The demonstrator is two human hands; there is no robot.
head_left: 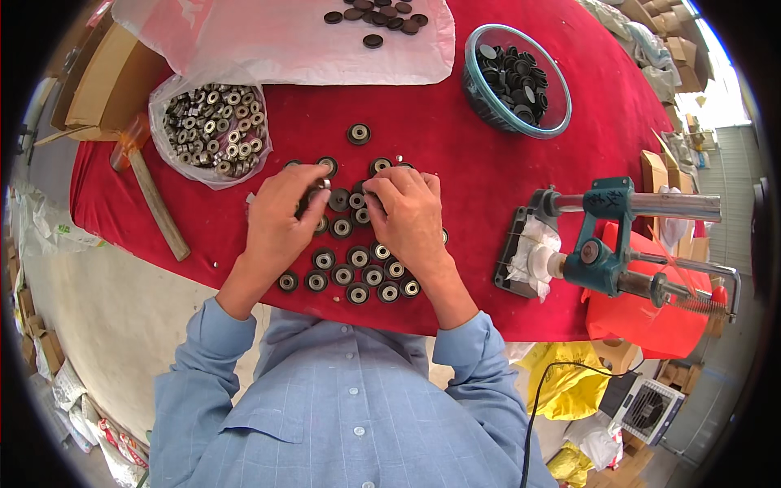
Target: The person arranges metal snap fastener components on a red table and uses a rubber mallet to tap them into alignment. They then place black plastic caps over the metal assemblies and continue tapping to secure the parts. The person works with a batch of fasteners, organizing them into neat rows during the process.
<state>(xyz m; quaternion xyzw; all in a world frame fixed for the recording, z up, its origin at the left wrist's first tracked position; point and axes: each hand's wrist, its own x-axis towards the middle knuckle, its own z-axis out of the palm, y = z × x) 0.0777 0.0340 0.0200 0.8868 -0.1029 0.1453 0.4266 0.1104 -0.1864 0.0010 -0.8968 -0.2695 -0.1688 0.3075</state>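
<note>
My left hand (281,211) is closed, its thumb and fingers curled round a small metal bearing (324,184); the palm is hidden. Just to the right, my right hand (407,207) has its fingertips bent together at the edge of a black round piece, mostly covered by the fingers. Between and below both hands, several black round pieces with metal bearings in their centres lie flat on the red cloth, among them one near the front (357,294). A plain black cap (338,199) lies between the hands. Another black piece with a bearing (358,133) sits apart, farther back.
A clear plastic bag (218,180) of loose bearings is at the left, near a wooden-handled hammer (159,199). A clear tub (561,128) of black caps stands back right. A green hand press (598,244) lies at the right. More caps rest on a white sheet (309,61).
</note>
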